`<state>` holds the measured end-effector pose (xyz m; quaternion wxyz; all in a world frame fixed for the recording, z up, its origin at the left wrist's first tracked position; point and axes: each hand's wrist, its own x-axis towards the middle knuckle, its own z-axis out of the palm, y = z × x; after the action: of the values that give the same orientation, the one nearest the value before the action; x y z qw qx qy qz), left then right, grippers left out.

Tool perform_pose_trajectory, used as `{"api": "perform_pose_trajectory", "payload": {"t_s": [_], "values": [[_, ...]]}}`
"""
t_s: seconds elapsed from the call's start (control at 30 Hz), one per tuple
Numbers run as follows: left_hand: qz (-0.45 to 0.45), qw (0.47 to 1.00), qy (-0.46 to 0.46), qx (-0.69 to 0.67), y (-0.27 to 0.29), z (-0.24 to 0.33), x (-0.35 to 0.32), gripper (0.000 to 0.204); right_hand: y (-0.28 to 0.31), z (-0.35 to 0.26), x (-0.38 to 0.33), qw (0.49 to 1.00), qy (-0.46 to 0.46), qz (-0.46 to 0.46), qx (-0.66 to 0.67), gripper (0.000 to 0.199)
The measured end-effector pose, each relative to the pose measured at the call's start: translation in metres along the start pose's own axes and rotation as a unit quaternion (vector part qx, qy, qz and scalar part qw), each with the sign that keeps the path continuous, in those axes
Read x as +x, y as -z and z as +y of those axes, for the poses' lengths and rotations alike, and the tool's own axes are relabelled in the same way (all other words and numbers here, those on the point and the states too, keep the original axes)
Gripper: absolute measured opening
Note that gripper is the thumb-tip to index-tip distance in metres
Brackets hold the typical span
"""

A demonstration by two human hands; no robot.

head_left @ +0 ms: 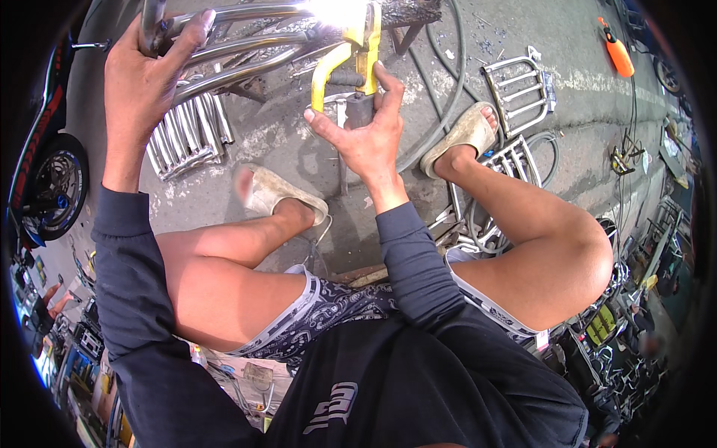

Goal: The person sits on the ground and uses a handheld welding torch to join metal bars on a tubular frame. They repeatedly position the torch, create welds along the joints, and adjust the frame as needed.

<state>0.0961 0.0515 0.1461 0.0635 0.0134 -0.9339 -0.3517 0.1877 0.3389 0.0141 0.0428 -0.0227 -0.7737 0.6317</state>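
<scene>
Clasping a metal tube frame (254,46), the left hand (146,75) sits left of the yellow clamp (323,75). The right hand (371,138) grips the clamp's lower end.

Workshop, metal and motorcycle type. Shown by: worn concrete floor (515,30); bundle of shiny metal tubes (190,134), left of centre; ladder-like tubular rack (519,94), upper right; grey hose (461,63) across upper centre; intense white glare (340,10) at tubular frame (250,47), top edge; motorcycle wheel (60,200), far left; jumbled metal parts (597,362), lower right.
</scene>
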Motion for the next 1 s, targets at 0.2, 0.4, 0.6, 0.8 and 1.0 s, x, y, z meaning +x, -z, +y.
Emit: {"api": "perform_pose_trajectory", "payload": {"t_s": [0.2,0.4,0.6,0.8,1.0], "values": [[-0.002,1.0,0.018,-0.001,0.001,0.0,-0.001,0.046,0.001,-0.002,0.0,1.0,-0.019,-0.007,-0.012,0.113],[-0.009,0.999,0.029,0.029,0.001,0.001,-0.001,0.048,0.001,-0.002,0.0,1.0,-0.016,-0.011,-0.014,0.113],[-0.004,1.0,0.01,0.025,0.0,0.001,-0.001,0.048,0.001,-0.001,0.001,1.0,-0.025,-0.014,0.002,0.113],[0.003,0.997,0.06,-0.045,-0.002,0.001,-0.001,0.039,0.002,-0.002,0.001,0.999,-0.021,0.005,0.049,0.112],[-0.001,1.0,0.018,0.023,-0.002,0.003,0.005,0.047,0.012,-0.004,0.0,0.981,-0.045,0.048,0.184,0.118]]}}
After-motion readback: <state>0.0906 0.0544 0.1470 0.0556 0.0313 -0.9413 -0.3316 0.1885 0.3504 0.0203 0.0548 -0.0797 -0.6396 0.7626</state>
